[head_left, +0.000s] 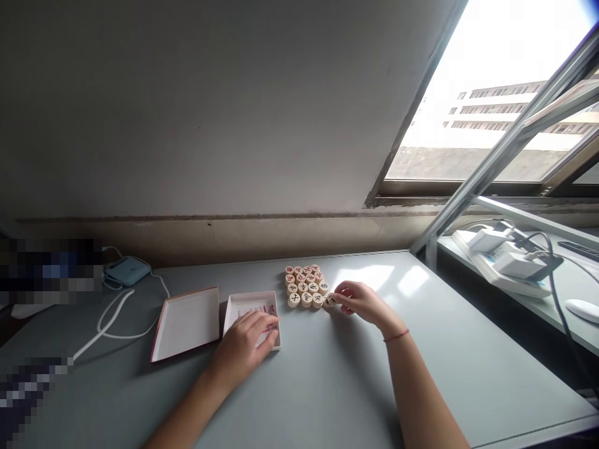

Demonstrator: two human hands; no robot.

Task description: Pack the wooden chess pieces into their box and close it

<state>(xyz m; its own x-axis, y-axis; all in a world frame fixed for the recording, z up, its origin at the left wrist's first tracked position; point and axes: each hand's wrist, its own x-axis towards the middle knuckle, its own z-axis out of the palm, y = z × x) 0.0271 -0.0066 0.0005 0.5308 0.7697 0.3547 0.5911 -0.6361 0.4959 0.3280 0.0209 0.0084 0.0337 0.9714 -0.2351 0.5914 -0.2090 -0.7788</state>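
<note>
the right hand (362, 299) pinches a round piece (330, 300) at the four-o'clock corner of the piece block (304, 287); the left hand (244, 337), half curled over the box (250, 299) toward eight, has an unclear hold. likely light, hard, smooth; best gripped by its rim.

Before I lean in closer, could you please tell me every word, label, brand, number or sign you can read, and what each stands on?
No text can be read with certainty.
Pale round wooden pieces: red or black characters on top, too small to read.
Shallow white open box: red markings inside, too small and partly hidden by the left hand.
</note>
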